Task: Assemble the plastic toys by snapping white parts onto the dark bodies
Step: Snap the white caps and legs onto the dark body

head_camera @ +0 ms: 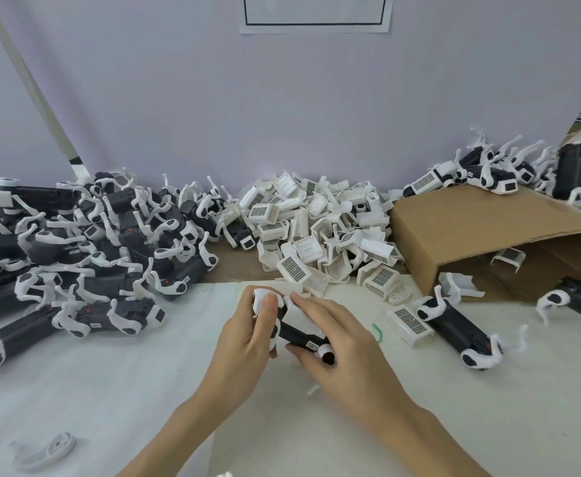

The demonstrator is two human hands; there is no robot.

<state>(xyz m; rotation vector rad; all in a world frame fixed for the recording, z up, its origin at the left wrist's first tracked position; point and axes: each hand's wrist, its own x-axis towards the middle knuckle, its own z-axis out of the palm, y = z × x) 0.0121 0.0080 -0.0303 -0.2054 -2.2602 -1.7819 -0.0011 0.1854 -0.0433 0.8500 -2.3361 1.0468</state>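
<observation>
A: Dark plastic, white at both ends: the toy is sitting between the two hands, just above the white desk near its middle.

B: How are the fingers lying on it?

A: The left hand is gripping the toy's far left end, its thumb pressing flat on a white part at the top. The left fingers are curling under the body, so they are clamped on the toy. The right hand is covering the body from above, its fingers reaching over a white cover and pinching it against the dark body. The right thumb is tucking in below, beside a white joint with a black centre.

B: What is hard to see?

A: Most of the toy's middle is hiding under the right palm, and I cannot tell whether the cover is fully seated. The toy's underside is hidden too.

B: And round about?

A: A heap of dark bodies with white legs is lying to the left, running off the frame edge. A pile of loose white covers is sitting behind the hands against the pale wall. A tipped cardboard box is lying to the right with more toys on top of it. One toy is lying just right of the hands, another is being cut off at the right edge. A single white leg is lying near the front left.
</observation>
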